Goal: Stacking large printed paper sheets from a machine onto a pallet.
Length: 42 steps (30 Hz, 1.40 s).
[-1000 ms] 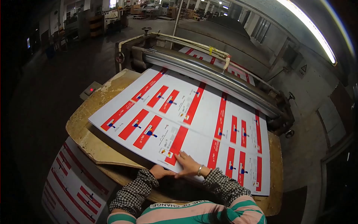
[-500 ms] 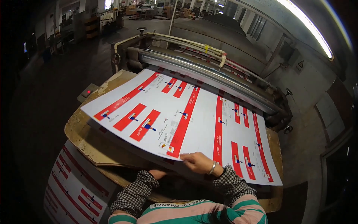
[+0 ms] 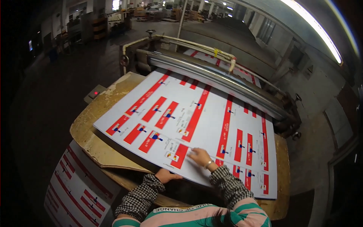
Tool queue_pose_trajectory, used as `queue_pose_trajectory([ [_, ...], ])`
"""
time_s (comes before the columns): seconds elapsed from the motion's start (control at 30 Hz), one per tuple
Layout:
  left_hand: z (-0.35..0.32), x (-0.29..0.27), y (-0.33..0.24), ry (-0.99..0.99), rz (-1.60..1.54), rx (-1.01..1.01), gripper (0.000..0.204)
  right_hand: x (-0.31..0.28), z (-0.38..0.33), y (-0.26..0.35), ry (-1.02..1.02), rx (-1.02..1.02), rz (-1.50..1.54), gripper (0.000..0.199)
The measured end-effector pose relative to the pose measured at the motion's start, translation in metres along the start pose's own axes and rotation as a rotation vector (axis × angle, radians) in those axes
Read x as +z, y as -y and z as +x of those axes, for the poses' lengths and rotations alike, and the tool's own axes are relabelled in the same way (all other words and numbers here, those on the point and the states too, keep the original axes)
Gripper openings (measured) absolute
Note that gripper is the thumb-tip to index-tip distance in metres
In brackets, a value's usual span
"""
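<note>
- The right hand [image 3: 199, 156] lies flat and open, palm down, on the near part of a large printed sheet [image 3: 196, 125], white with red bars and small blue marks; it grips nothing.
- The left hand [image 3: 166, 176] is at the sheet's near edge, fingers curled at or under it; whether it grips the sheet cannot be told.
- The sheet lies on a worn wooden table [image 3: 90, 128]; its far edge reaches the steel roller [image 3: 211, 77] of a machine.
- Near left, lower down, is a stack of similar printed sheets [image 3: 75, 189].
- A box with a red light [image 3: 94, 93] is at the table's far-left corner.
</note>
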<state>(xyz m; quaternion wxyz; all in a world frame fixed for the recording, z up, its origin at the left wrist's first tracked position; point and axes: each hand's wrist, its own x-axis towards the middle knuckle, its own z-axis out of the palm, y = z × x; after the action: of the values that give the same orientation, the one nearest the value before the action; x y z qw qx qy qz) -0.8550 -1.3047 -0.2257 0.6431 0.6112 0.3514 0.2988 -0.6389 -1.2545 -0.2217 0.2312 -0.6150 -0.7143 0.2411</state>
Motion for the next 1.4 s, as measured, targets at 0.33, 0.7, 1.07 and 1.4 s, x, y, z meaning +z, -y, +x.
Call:
queue_pose_trajectory([
  [0.33, -0.002, -0.006, 0.012, 0.082, -0.050, -0.046, 0.050, -0.024, -0.027, 0.045, 0.646, -0.305, 0.034, 0.058],
  [0.7, 0.000, 0.000, 0.022, -0.002, -0.031, -0.007, 0.047, -0.012, -0.035, 0.039, 0.429, -0.269, -0.166, 0.085],
  [1.07, -0.006, -0.006, 0.038, 0.002, 0.074, -0.070, 0.048, -0.083, -0.020, 0.083, 0.400, -0.315, -0.015, 0.016],
  [1.4, -0.005, -0.003, 0.026, -0.020, 0.225, -0.187, 0.046, -0.024, -0.048, 0.048, 0.455, -0.297, 0.029, 0.022],
])
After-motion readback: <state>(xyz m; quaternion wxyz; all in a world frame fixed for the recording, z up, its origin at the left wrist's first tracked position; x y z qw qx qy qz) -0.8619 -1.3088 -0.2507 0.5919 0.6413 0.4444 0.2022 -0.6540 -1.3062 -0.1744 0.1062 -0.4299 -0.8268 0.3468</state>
